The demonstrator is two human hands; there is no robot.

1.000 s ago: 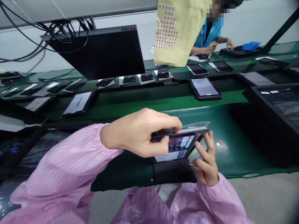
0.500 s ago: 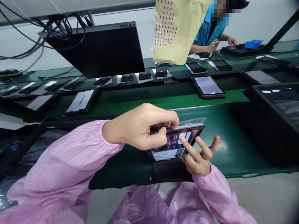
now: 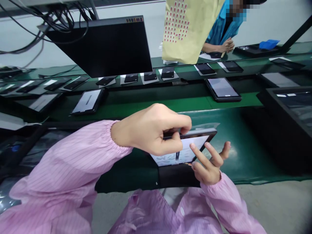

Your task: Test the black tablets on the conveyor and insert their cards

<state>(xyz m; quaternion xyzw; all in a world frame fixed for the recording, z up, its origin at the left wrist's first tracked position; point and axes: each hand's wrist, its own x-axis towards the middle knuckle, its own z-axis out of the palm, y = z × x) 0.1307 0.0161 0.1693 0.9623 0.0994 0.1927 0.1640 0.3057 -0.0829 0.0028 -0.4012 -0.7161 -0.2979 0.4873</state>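
A tablet (image 3: pixel 192 151) with a lit, mostly white screen is held tilted up over the green bench, its screen toward me. My left hand (image 3: pixel 156 133) is closed on its upper edge, thumb on the screen side and fingers curled over the back. A clear film (image 3: pixel 207 126) sticks out along that upper edge. My right hand (image 3: pixel 209 164) has its fingers spread; one fingertip is at the screen and another near the right edge. Its lowest visible digit lies by the tablet's bottom edge. Whether these fingertips press the glass I cannot tell.
A black monitor (image 3: pixel 104 48) and cables hang at upper left. Beside them hangs a yellow sheet (image 3: pixel 181 35). Tablets, including one lit tablet (image 3: pixel 223 87), line the green belt (image 3: pixel 151 99). A black tray (image 3: pixel 292 113) stands right. Across the bench is a person in blue (image 3: pixel 219 32).
The tablet's screen has gone from a dark display with icons to mostly white. My hands keep nearly the same pose. The person across has brought their hands together.
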